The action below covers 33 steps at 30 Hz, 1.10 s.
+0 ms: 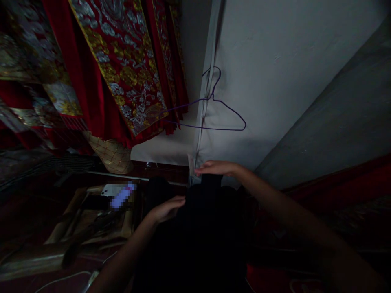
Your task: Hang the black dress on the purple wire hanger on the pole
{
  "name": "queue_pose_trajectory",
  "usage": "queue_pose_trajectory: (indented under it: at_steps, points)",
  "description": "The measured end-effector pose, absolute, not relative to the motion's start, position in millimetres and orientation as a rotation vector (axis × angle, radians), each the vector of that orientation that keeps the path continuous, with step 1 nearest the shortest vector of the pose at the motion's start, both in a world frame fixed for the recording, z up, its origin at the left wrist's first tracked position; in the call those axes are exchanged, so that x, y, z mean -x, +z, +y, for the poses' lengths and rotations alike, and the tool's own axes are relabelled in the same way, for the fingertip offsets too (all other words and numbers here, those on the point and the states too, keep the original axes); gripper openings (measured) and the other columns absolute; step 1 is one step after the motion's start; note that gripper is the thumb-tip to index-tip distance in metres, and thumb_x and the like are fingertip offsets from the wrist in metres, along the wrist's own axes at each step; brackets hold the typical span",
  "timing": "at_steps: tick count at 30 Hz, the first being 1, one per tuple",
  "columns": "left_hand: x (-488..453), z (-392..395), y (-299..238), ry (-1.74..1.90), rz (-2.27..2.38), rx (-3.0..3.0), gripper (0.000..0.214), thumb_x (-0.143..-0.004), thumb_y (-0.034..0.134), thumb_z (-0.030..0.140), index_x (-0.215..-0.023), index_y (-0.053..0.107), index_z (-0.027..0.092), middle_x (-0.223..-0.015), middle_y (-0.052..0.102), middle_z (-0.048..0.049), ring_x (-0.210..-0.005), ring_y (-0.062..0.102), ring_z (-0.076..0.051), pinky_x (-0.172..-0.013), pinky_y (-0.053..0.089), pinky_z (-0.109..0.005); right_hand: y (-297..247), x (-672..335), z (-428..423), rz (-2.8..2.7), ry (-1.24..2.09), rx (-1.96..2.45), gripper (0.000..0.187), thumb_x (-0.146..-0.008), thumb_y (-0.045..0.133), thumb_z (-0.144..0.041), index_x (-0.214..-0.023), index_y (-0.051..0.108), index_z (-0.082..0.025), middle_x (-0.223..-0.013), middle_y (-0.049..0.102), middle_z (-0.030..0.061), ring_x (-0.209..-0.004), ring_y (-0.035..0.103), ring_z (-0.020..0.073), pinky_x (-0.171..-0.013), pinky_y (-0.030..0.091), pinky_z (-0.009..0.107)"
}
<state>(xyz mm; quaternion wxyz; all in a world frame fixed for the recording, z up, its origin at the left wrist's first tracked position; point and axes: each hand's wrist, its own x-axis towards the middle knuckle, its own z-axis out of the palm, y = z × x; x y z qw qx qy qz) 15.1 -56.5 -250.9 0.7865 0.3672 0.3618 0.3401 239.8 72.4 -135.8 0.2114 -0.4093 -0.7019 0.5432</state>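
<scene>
In the dim head view, my right hand (218, 167) is bent over the top of a black cloth (210, 183), fingers pressed together on its upper edge. Lower and to the left, my left hand (169, 209) has its fingers curled against the same dark cloth. The cloth merges with the dark clothing below, so its outline and kind are unclear. Above both hands, a thin purple clothes hanger (227, 129) hangs bare by the wall, hooked at a pale vertical pipe or cable (207, 81).
Red embroidered cloths (131, 69) with gold and silver patterns hang at upper left. A bamboo chair (70, 211) stands at left, with a phone (111, 190) and a blurred-out purple item (123, 196) on it. The pale wall (275, 81) rises ahead. A white cable (64, 276) lies lower left.
</scene>
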Motion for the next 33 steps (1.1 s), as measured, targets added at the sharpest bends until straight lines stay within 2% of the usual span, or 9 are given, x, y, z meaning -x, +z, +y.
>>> queue_pose_trajectory:
  at_steps: [5, 10, 13, 15, 20, 23, 26, 29, 33]
  points:
    - [16, -33, -211, 0.512, 0.822, -1.224, 0.035, -0.069, 0.083, 0.048, -0.091, 0.080, 0.021, -0.098, 0.078, -0.0068, -0.088, 0.071, -0.023, -0.077, 0.050, -0.028, -107, -281, 56, -2.410, 1.735, 1.068, 0.031, -0.049, 0.094, -0.034, -0.063, 0.074, -0.015, -0.057, 0.067, 0.0005, -0.044, 0.058, 0.0141, -0.040, 0.041, 0.023]
    - [26, -2, -208, 0.418, 1.157, -1.722, 0.027, -0.059, 0.089, 0.045, -0.067, 0.076, 0.023, -0.062, 0.071, -0.0017, -0.054, 0.065, -0.021, -0.055, 0.045, -0.026, -71, -290, 89, -2.391, 0.962, 0.957, 0.009, -0.074, 0.077, -0.027, -0.077, 0.079, -0.018, -0.075, 0.074, 0.0021, -0.071, 0.068, 0.0201, -0.070, 0.053, 0.030]
    - [27, 14, -204, 0.599, 1.400, -1.902, 0.029, -0.047, 0.093, 0.040, -0.061, 0.072, 0.026, -0.059, 0.069, -0.0008, -0.054, 0.064, -0.022, -0.063, 0.048, -0.027, -72, -277, 130, -2.042, 0.496, 0.892, 0.017, -0.082, 0.065, -0.023, -0.092, 0.078, -0.021, -0.097, 0.077, 0.0037, -0.099, 0.069, 0.0241, -0.095, 0.050, 0.037]
    - [29, 22, -194, 0.581, 1.506, -1.997, 0.027, -0.053, 0.090, 0.040, -0.066, 0.073, 0.025, -0.068, 0.073, -0.0039, -0.066, 0.069, -0.025, -0.072, 0.050, -0.029, -83, -263, 159, -1.837, 0.399, 0.872, 0.023, -0.087, 0.057, -0.025, -0.101, 0.075, -0.021, -0.108, 0.075, 0.0045, -0.111, 0.065, 0.0232, -0.104, 0.045, 0.037]
    - [49, 35, -159, 0.404, 1.766, -2.168, 0.021, -0.084, 0.057, 0.029, -0.089, 0.073, 0.016, -0.093, 0.075, -0.0122, -0.088, 0.071, -0.026, -0.082, 0.050, -0.032, -118, -251, 200, -1.545, 0.699, 1.287, 0.028, -0.090, 0.054, -0.037, -0.074, 0.066, -0.018, -0.067, 0.064, 0.0018, -0.073, 0.062, 0.0198, -0.072, 0.049, 0.031]
    - [67, 40, -145, 0.394, 1.872, -2.235, 0.028, -0.087, 0.047, 0.026, -0.096, 0.071, 0.015, -0.096, 0.075, -0.0134, -0.093, 0.071, -0.027, -0.088, 0.052, -0.035, -127, -274, 194, -1.544, 0.716, 1.420, 0.037, -0.082, 0.065, -0.046, -0.059, 0.056, -0.019, -0.053, 0.050, -0.0023, -0.056, 0.048, 0.0143, -0.056, 0.036, 0.028]
    - [77, 50, -134, 0.584, 1.846, -2.315, 0.030, -0.087, 0.045, 0.028, -0.101, 0.069, 0.015, -0.121, 0.070, -0.0148, -0.115, 0.066, -0.028, -0.105, 0.048, -0.039, -121, -305, 175, -1.570, 0.563, 1.444, 0.040, -0.078, 0.071, -0.049, -0.056, 0.054, -0.020, -0.052, 0.047, -0.0021, -0.053, 0.043, 0.0129, -0.052, 0.029, 0.029]
    - [70, 64, -117, 0.869, 1.746, -2.383, 0.030, -0.088, 0.046, 0.032, -0.100, 0.067, 0.016, -0.145, 0.057, -0.0145, -0.134, 0.054, -0.029, -0.117, 0.039, -0.043, -107, -323, 157, -1.600, 0.447, 1.479, 0.044, -0.079, 0.070, -0.047, -0.051, 0.048, -0.021, -0.050, 0.043, -0.0012, -0.050, 0.040, 0.0128, -0.051, 0.026, 0.030]
    - [40, 87, -83, 1.143, 1.513, -2.467, 0.024, -0.086, 0.044, 0.026, -0.095, 0.064, 0.017, -0.144, 0.058, -0.0134, -0.138, 0.049, -0.028, -0.117, 0.038, -0.047, -102, -321, 137, -1.671, 0.466, 1.414, 0.044, -0.079, 0.067, -0.048, -0.051, 0.047, -0.021, -0.050, 0.043, -0.0017, -0.051, 0.041, 0.0127, -0.051, 0.029, 0.028]
